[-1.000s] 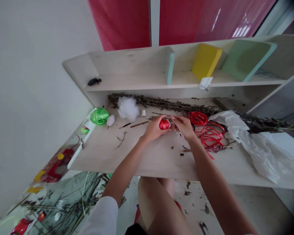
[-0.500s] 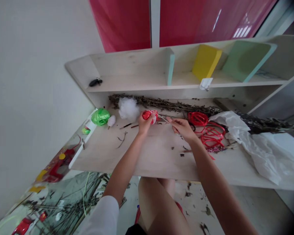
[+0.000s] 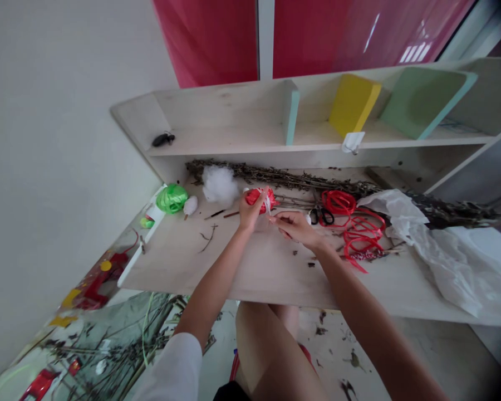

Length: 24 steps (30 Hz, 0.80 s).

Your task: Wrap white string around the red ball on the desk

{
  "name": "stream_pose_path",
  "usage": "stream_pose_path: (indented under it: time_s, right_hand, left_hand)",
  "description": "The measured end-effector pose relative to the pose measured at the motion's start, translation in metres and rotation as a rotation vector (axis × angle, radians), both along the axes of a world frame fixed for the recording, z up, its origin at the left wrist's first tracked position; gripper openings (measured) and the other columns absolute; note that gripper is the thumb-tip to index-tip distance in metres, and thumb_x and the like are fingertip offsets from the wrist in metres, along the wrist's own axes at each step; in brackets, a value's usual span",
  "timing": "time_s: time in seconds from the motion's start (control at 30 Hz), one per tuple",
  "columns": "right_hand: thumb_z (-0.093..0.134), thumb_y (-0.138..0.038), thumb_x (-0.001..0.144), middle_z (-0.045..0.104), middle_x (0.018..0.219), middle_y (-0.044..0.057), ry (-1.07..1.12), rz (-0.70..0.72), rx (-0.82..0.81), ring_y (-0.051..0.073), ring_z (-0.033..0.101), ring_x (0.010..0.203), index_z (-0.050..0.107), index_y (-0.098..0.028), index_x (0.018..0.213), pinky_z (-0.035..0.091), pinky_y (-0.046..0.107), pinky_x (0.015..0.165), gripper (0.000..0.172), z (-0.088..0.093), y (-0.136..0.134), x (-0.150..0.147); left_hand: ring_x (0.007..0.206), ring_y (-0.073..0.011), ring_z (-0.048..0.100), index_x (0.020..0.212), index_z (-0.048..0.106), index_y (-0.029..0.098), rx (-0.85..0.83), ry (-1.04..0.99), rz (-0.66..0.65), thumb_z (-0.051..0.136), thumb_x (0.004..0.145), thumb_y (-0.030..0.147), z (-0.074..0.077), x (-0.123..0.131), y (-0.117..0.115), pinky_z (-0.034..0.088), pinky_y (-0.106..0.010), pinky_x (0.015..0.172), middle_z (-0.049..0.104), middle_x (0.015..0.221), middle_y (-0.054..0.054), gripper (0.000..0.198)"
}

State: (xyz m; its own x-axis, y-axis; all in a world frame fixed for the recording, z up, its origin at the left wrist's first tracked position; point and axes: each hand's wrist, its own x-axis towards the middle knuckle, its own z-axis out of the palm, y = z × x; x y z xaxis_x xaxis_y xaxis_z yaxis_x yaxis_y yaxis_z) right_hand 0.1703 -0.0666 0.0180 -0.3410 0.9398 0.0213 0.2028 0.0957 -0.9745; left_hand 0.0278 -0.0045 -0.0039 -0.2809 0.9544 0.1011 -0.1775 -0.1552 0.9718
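Red ribbon ball point(image 3: 258, 199) — gripped in left hand point(image 3: 249, 214) — right hand point(image 3: 294, 227) pinching white string point(image 3: 268, 204)

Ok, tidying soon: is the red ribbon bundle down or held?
Held: the left hand grips the red ribbon bundle above the pale wooden desk.

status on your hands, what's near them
Left hand gripping red bundle, bound with white string. Right hand at the string. Black-handled scissors and red ribbon loops lie beyond it.
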Motion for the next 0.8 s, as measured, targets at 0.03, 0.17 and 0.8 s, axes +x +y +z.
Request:
stream_pose_path:
  time_s: [0.03, 0.17, 0.8]
  right_hand:
    - [0.062, -0.067, 0.073, 0.042, 0.044, -0.007, 0.002, 0.011, -0.001, 0.007, 0.031, 0.038, 0.057, -0.020, 0.069, 0.023, 0.023, 0.039, 0.048, 0.000, 0.000, -0.001]
    - [0.061, -0.066, 0.075, 0.043, 0.044, -0.006, -0.014, 0.027, 0.022, 0.007, 0.032, 0.039, 0.055, -0.020, 0.066, 0.024, 0.022, 0.040, 0.048, 0.000, -0.001, -0.001]
    - [0.066, -0.067, 0.070, 0.061, 0.059, 0.002, 0.067, -0.066, 0.061, 0.014, 0.056, 0.053, 0.061, -0.020, 0.068, 0.048, 0.028, 0.056, 0.048, -0.014, 0.010, -0.002]
  left_hand:
    - [0.091, -0.0180, 0.062, 0.082, 0.062, 0.021, 0.011, 0.028, 0.010, 0.083, 0.062, 0.041, -0.001, -0.001, 0.000, 0.050, -0.030, 0.084, 0.064, 0.085, -0.001, 0.035]
    - [0.089, -0.0152, 0.061, 0.086, 0.063, 0.021, 0.054, 0.056, 0.057, 0.085, 0.059, 0.037, -0.006, -0.002, 0.002, 0.049, -0.026, 0.084, 0.065, 0.088, -0.001, 0.039]
    - [0.074, -0.0126, 0.066, 0.095, 0.069, 0.020, -0.209, -0.526, -0.169, 0.081, 0.062, 0.038, 0.008, 0.000, 0.004, 0.052, -0.024, 0.071, 0.070, 0.084, 0.001, 0.039]
